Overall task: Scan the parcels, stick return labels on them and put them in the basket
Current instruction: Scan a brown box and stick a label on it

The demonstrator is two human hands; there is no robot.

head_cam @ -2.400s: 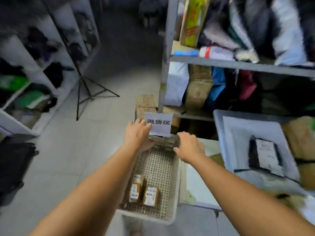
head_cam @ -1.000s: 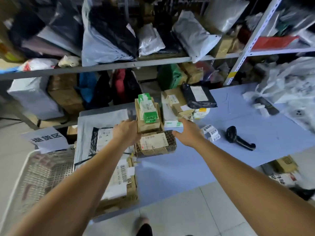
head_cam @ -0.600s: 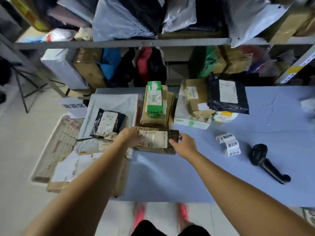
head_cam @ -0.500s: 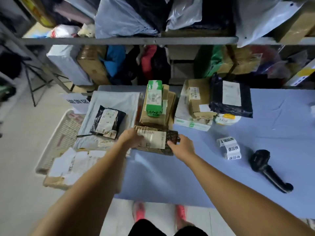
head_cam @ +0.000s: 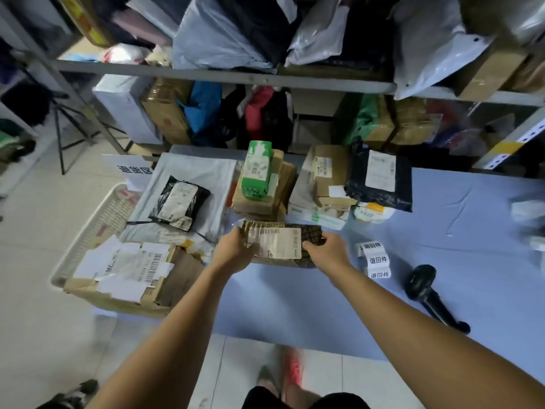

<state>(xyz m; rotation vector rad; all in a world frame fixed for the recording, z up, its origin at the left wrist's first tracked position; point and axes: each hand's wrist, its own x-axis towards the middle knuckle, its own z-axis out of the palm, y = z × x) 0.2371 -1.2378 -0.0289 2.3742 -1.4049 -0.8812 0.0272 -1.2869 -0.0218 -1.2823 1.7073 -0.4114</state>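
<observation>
A brown patterned parcel (head_cam: pixel 280 243) with a white shipping label is held between both hands just above the blue table (head_cam: pixel 442 231). My left hand (head_cam: pixel 233 250) grips its left end and my right hand (head_cam: pixel 327 252) grips its right end. A strip of white return labels (head_cam: pixel 376 259) lies right of my right hand. Farther right lies the black handheld scanner (head_cam: pixel 427 293). The white perforated basket (head_cam: pixel 97 228) sits off the table's left edge, partly hidden behind a taped cardboard box (head_cam: pixel 132 276).
More parcels stand behind the held one: a green box on a cardboard stack (head_cam: pixel 259 178), a brown box (head_cam: pixel 327 175), a black mailer (head_cam: pixel 380 178), a grey mailer with a black bag (head_cam: pixel 180 202). Metal shelving (head_cam: pixel 236 75) full of bags rises behind. A tripod (head_cam: pixel 65 128) stands left.
My view turned from the basket to the table. Both hands reached the brown patterned parcel, took hold of its ends and drew it a little toward me.
</observation>
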